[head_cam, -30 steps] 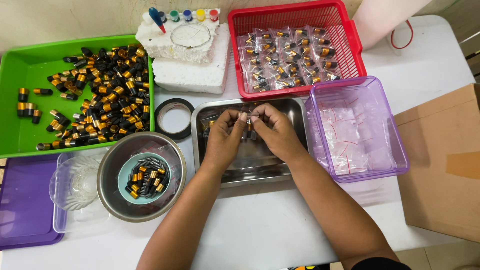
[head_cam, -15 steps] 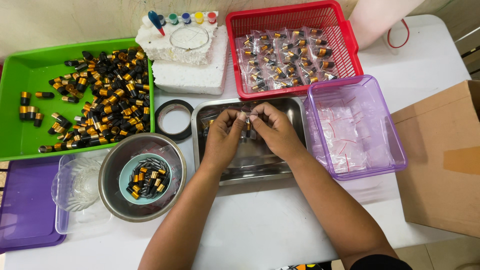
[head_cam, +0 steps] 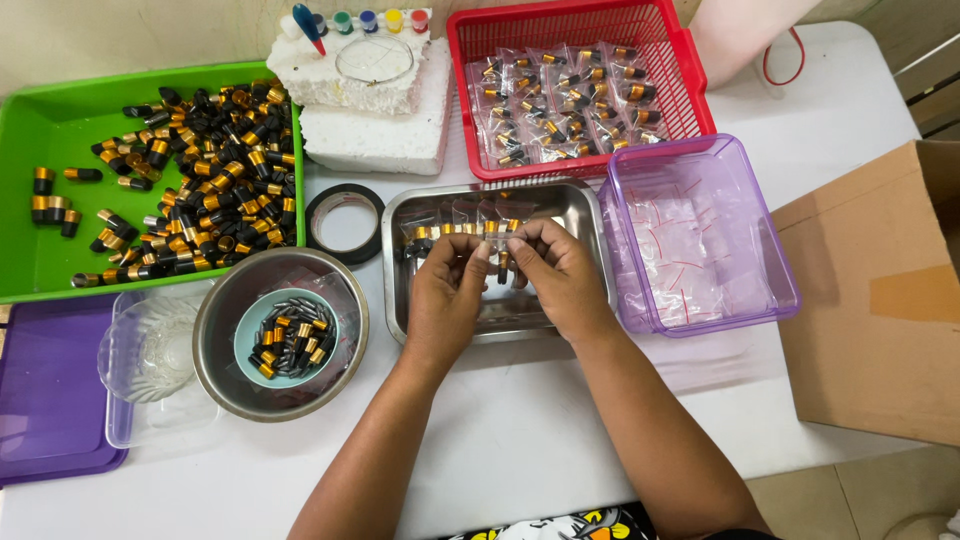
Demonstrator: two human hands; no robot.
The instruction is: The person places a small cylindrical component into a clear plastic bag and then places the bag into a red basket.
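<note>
- Both hands meet over the steel tray (head_cam: 575,215) in the middle of the white table (head_cam: 520,430).
- The left hand (head_cam: 447,295) and right hand (head_cam: 560,272) pinch, fingertips together, a small clear bag (head_cam: 497,245) holding a black-and-gold vial; it hangs between them just above the tray.
- More bagged vials (head_cam: 450,232) lie along the tray's far edge.
- Left of the tray, a metal bowl (head_cam: 225,375) holds a small teal dish (head_cam: 250,335) of loose vials.
- A roll of black tape (head_cam: 345,222) lies between bowl and tray.
- The green tray (head_cam: 40,140) at far left is heaped with loose vials.
- The red basket (head_cam: 665,30) behind holds filled bags.
- The purple box (head_cam: 760,210), touching the steel tray's right side, holds empty clear bags.
- A cardboard box (head_cam: 880,300) sits at far right.
</note>
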